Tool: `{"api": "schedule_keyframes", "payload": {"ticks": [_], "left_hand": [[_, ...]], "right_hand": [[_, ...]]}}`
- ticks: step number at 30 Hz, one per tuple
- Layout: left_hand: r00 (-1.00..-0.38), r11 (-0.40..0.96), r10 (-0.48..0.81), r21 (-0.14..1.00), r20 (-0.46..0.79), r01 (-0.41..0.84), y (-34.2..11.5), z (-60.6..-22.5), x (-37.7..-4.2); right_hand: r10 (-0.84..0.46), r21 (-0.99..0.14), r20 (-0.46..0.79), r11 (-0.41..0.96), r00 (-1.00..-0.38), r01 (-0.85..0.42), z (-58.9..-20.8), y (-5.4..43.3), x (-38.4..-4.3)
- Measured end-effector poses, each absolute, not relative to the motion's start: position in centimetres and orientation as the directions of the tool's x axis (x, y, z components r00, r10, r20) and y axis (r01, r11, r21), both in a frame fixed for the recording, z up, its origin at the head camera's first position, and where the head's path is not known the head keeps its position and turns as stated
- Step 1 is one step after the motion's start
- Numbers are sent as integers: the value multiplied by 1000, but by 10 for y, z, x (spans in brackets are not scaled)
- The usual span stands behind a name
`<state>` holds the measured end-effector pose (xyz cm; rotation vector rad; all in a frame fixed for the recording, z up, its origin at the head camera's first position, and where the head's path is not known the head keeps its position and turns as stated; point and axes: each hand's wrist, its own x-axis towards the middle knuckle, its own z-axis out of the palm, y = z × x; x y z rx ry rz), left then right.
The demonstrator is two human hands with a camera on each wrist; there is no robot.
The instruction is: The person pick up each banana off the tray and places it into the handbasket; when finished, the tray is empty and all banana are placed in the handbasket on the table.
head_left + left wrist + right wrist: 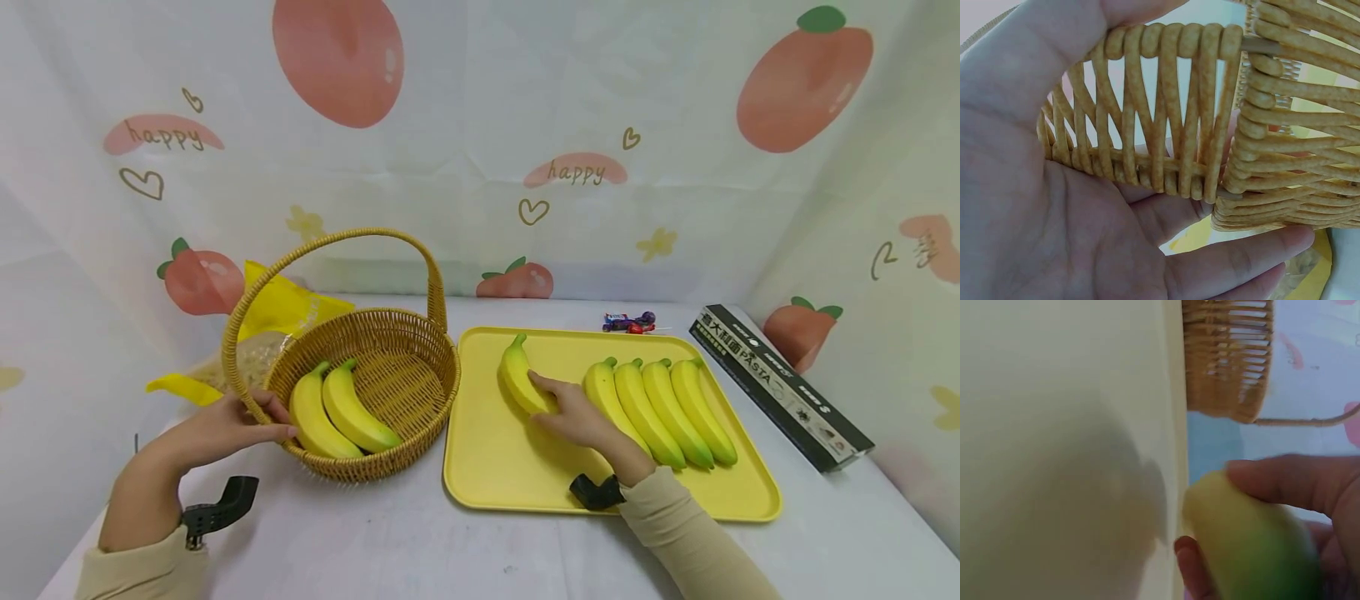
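Note:
At the left stands a wicker basket (405, 371) with a tall arched handle, two bananas (318, 417) lying inside it. My left hand (232, 425) holds the base of the handle, thumb on one side and fingers on the other; the left wrist view shows the woven handle (1160, 112) between them. My right hand (573, 412) grips a single banana (517, 375) over the left half of a yellow tray (487, 475). Blurred in the right wrist view, this banana (1241, 537) sits between thumb and fingers. Several more bananas (660, 412) lie side by side on the tray's right half.
Right of the tray lies a black pasta box (780, 387). Wrapped lollipops (630, 322) lie behind the tray. A yellow bag (292, 308) is behind the basket's left side. A printed cloth (465, 167) hangs at the back.

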<state>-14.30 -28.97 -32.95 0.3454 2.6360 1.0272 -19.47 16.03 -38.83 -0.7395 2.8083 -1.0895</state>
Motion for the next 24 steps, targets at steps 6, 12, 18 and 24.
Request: {"api": "schedule_keyframes", "payload": {"ticks": [6,12,18,24], "left_hand": [[-930,727,326,674,-169,132,-289,-330,-143],[-931,725,324,676,-169,130,-290,-329,-143],[-930,720,326,682,-167,130,-290,-328,-143],[-929,706,327,699,-176,116,-289,-328,-143]], "right_hand": [[-419,-675,126,628,-899,-387,-372,158,-191],[-451,-714,81,596,-889,-367,-361,156,-190],[-513,-727,118,539,-850,-426,-347,149,-186],[-584,-721,113,509,-804,-471,-329,141,-180]]}}
